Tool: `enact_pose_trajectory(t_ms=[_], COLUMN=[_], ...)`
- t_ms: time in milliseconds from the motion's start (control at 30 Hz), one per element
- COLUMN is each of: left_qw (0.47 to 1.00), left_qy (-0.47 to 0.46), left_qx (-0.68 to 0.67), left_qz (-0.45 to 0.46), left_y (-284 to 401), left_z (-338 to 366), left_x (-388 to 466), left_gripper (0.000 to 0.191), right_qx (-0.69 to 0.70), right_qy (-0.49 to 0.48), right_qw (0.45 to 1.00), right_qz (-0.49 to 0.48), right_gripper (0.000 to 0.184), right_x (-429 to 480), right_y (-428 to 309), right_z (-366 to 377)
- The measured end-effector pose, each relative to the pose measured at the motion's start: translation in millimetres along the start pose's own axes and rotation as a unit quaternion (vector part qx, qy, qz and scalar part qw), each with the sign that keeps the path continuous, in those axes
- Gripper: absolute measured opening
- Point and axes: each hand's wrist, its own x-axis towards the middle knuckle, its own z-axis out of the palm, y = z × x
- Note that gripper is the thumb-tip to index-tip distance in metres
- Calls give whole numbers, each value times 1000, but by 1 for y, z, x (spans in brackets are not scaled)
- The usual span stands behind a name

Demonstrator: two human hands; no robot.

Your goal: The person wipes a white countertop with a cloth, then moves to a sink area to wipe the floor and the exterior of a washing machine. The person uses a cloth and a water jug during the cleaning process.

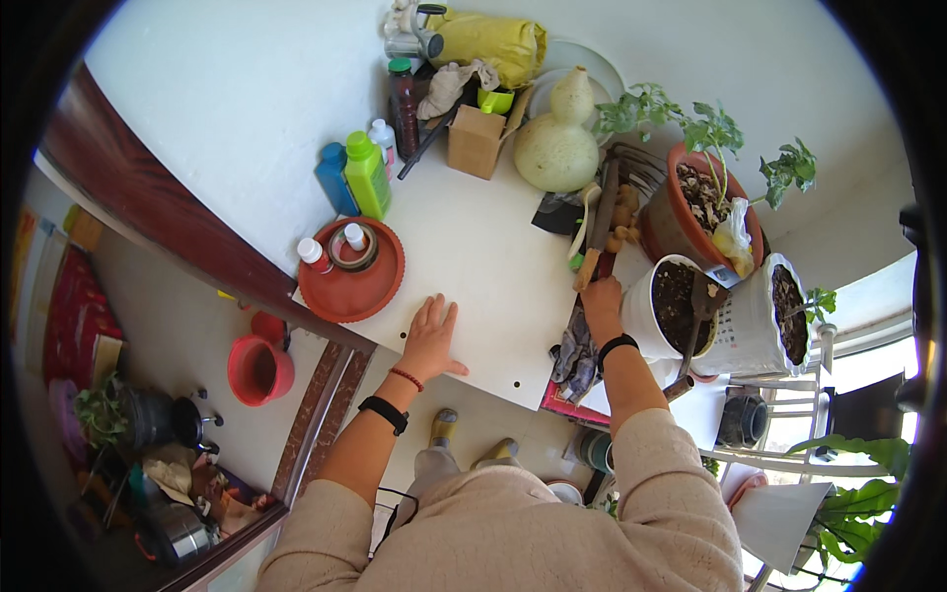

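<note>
My left hand (431,337) rests on the white tabletop (481,259) near its front edge, fingers apart, holding nothing. To its upper left is a red-brown plastic saucer (314,292) with a roll of tape (373,255) and small white-capped bottles in it. My right hand (603,296) is at the right side of the table, beside the wooden handle end (588,268) of a tool; its fingers are partly hidden, so I cannot tell what it grips. Just below it lies a crumpled grey cloth (577,359). A white pot of soil (636,318) with a rusty trowel (699,311) stands to its right.
Green (368,174) and blue bottles (336,177) stand at the back left. Further back are a cardboard box (473,144) and a large gourd (555,155). A terracotta-coloured planter (662,229) and a white planter (740,325) stand at the right. A red bucket (259,374) is on the floor.
</note>
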Motion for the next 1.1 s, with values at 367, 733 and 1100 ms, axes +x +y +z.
enact_pose_trajectory(t_ms=[367,733,1100], left_qw=[1000,1000,1000], left_qy=[-8,1,-6], left_qx=[13,22,17], left_qz=[-2,0,-6], left_y=[-1,-1,1], left_z=[1,2,-1], left_x=[4,5,4], left_gripper=[124,125,126], right_qx=[7,-18,158], right_qy=[8,79,80], right_qw=[1000,989,983], right_qz=[23,124,51], right_gripper=[16,19,27], right_x=[-46,-45,-99], right_y=[-4,58,-55], right_z=[-185,-238,-72])
